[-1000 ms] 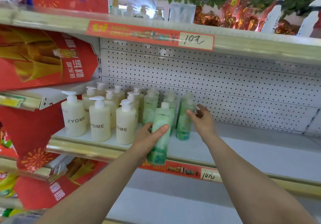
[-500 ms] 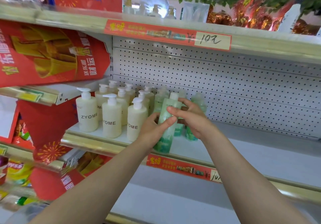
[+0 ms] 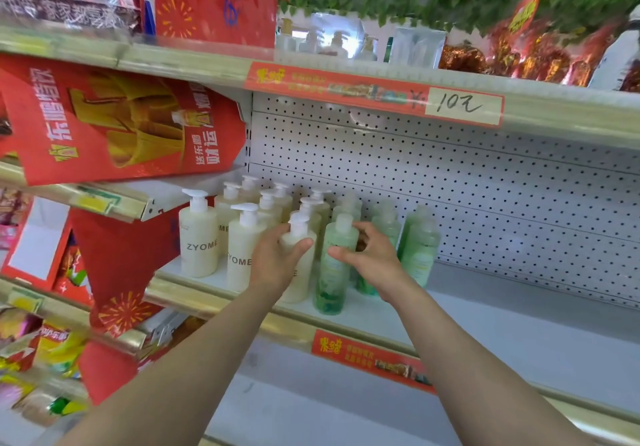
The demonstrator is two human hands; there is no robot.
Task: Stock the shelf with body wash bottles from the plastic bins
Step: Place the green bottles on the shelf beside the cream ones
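The green bottle (image 3: 334, 272) stands upright, axis 12 to 6, at the shelf (image 3: 519, 324) front. The right hand (image 3: 375, 262), at its 3 o'clock, pinches it. The left hand (image 3: 275, 265), at 9 o'clock, grasps 1 cream bottle (image 3: 303, 283).

White shelf (image 3: 485, 310), gold front rail (image 3: 194, 293), pegboard back (image 3: 450, 175). Cream pump bottles (image 3: 198, 237) stand upright in rows at 9 o'clock; green bottles (image 3: 419, 251) stand just beside them at 3 o'clock, with the front green bottle (image 3: 334, 272) nearest the rail.

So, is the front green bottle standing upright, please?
Upright: the green bottle stands base-down on the shelf, cap on top.
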